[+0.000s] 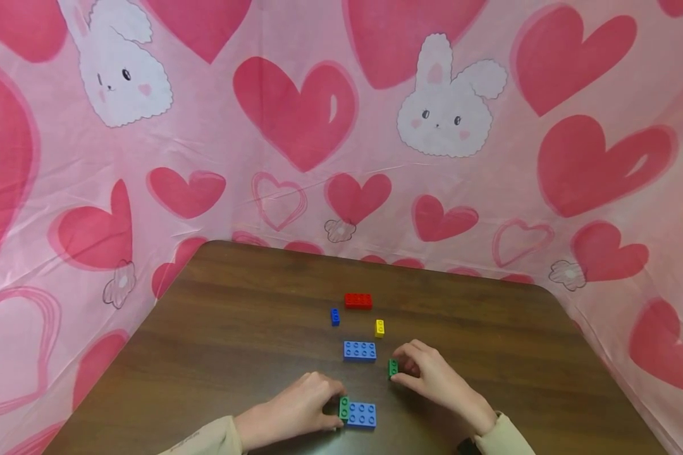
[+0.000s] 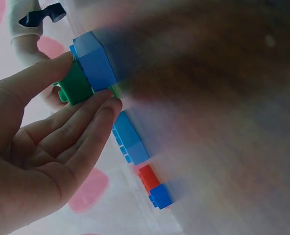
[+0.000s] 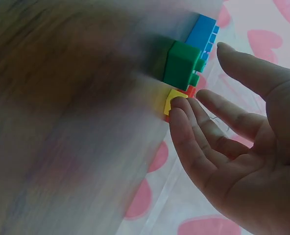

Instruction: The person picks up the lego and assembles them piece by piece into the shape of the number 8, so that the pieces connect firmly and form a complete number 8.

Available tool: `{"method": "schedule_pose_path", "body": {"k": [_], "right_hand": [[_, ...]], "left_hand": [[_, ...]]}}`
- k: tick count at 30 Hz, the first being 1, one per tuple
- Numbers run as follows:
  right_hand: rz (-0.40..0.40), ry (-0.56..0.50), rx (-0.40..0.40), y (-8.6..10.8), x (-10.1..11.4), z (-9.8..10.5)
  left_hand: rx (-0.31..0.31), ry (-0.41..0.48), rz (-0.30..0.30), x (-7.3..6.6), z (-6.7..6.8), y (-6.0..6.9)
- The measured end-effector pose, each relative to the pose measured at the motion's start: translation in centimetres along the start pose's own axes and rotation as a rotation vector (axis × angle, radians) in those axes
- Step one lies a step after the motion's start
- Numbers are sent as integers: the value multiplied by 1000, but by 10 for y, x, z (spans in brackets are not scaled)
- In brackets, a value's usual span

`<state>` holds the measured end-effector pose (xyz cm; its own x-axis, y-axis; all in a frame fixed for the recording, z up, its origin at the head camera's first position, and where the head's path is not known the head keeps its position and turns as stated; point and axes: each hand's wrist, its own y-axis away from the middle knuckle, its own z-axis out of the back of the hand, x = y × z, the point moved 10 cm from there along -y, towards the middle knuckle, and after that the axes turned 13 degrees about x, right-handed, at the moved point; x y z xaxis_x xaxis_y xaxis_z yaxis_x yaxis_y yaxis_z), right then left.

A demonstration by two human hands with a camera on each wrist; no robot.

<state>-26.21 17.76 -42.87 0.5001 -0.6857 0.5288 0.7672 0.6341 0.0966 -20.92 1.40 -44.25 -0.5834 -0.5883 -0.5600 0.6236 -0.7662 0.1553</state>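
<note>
My left hand (image 1: pixel 301 404) pinches a small green two-stud brick (image 1: pixel 344 410) between thumb and fingers. That brick stands against the left end of a blue eight-stud brick (image 1: pixel 362 415); whether the two are joined I cannot tell. In the left wrist view, the thumb lies on one side of the green brick (image 2: pixel 75 84) and the fingertips on the other. My right hand (image 1: pixel 435 376) is around a second green two-stud brick (image 1: pixel 393 368), thumb and fingers spread. A gap shows between its fingertips and that green brick (image 3: pixel 181 65) in the right wrist view.
Farther up the brown wooden table (image 1: pixel 233 316) lie another blue eight-stud brick (image 1: pixel 360 351), a yellow two-stud brick (image 1: pixel 379 328), a dark blue two-stud brick (image 1: pixel 335 317) and a red brick (image 1: pixel 358 301). Pink heart-patterned cloth (image 1: pixel 296 145) hangs behind and beside the table.
</note>
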Motion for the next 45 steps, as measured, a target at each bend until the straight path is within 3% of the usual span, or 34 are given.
{"method": "schedule_pose_path", "body": {"k": [17,26,45], "right_hand": [[-23,16,30,-6,-13,-7],[-19,27,46,-7,-13,-7],[-8,39,48,-9,-13,-10]], "left_hand": [[3,-5,3,0,0,-1],[-30,-51,-6,-2,1,1],[8,-9,3,0,-1,-1]]}}
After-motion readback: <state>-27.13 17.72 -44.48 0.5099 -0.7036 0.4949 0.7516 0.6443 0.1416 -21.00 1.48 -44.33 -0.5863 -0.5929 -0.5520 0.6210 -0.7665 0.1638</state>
